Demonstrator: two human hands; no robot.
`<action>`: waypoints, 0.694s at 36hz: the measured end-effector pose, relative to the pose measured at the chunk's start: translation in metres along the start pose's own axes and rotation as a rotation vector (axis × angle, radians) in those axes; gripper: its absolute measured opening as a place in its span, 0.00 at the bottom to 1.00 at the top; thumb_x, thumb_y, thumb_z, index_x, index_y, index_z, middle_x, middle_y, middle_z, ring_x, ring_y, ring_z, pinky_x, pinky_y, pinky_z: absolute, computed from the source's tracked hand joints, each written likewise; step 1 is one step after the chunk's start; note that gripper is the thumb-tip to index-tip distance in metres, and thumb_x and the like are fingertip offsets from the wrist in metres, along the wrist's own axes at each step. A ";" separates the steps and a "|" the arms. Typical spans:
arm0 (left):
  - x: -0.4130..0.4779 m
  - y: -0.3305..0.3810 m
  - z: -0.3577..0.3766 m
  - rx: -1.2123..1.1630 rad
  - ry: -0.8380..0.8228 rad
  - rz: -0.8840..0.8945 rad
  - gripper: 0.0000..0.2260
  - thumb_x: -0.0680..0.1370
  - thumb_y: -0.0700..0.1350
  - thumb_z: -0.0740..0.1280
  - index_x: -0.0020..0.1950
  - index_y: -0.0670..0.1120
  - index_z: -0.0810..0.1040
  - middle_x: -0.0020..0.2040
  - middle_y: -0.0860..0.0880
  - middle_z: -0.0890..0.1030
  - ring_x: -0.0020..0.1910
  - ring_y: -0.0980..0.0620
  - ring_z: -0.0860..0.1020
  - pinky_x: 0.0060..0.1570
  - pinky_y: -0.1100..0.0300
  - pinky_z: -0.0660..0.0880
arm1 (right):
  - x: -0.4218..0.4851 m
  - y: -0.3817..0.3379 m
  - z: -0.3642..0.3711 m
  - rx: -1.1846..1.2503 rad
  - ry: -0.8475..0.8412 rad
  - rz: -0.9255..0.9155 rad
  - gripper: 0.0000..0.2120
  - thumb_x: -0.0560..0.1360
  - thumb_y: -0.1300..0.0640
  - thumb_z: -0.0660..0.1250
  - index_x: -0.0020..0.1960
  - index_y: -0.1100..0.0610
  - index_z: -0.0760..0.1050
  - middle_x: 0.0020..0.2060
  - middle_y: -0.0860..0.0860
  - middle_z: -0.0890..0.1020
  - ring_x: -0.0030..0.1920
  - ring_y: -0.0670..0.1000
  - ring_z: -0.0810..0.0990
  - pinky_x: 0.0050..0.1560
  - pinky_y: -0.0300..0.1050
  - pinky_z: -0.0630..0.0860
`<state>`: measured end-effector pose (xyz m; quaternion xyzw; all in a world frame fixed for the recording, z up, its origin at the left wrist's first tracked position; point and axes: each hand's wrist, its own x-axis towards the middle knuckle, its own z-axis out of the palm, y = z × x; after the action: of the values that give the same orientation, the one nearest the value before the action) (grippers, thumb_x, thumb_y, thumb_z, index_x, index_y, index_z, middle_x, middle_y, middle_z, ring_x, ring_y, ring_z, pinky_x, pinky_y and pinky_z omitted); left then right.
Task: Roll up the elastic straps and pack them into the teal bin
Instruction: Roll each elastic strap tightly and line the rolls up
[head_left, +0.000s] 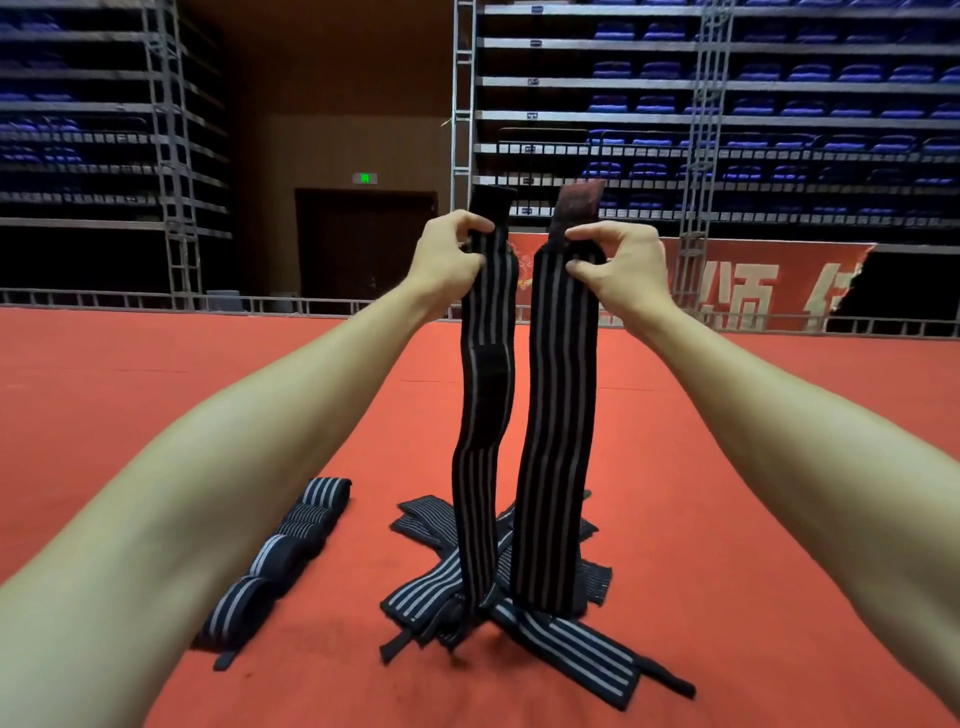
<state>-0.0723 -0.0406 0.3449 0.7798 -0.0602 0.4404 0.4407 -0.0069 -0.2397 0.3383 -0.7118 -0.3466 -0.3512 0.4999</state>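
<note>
Straps (558, 415) hanging beneath left grip (452, 254), right grip (618, 265)

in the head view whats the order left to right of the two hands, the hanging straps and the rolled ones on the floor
rolled straps → left hand → left hanging strap → right hanging strap → right hand. The loose pile is left out: it spreads below both hanging straps.

One view only, from the person's head. It faces forward and slightly down over the red floor (156, 374) toward the far seat rows (779, 114); the left hand (452, 249) and right hand (618, 265) are near it.
</note>
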 end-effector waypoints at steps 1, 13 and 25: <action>-0.002 0.001 0.004 -0.015 -0.016 -0.013 0.18 0.72 0.29 0.68 0.57 0.45 0.80 0.52 0.49 0.80 0.57 0.49 0.78 0.54 0.58 0.78 | -0.001 -0.002 0.003 -0.001 -0.001 -0.003 0.16 0.68 0.64 0.75 0.54 0.52 0.84 0.46 0.43 0.84 0.52 0.44 0.82 0.60 0.42 0.77; -0.021 0.015 0.042 -0.033 -0.161 -0.057 0.19 0.75 0.30 0.64 0.65 0.39 0.76 0.58 0.44 0.78 0.60 0.44 0.77 0.57 0.55 0.77 | -0.012 0.004 0.016 -0.019 -0.002 0.046 0.15 0.67 0.63 0.76 0.53 0.53 0.85 0.50 0.48 0.85 0.54 0.48 0.82 0.62 0.50 0.77; -0.033 0.022 0.049 -0.093 -0.333 -0.103 0.27 0.71 0.29 0.59 0.68 0.44 0.72 0.55 0.47 0.76 0.61 0.44 0.77 0.61 0.47 0.76 | -0.016 0.007 0.013 0.051 0.008 0.088 0.12 0.72 0.55 0.75 0.55 0.54 0.84 0.47 0.46 0.84 0.52 0.48 0.82 0.57 0.52 0.79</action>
<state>-0.0720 -0.0995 0.3237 0.8228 -0.1125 0.2787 0.4824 -0.0074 -0.2316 0.3181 -0.7120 -0.3218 -0.3227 0.5342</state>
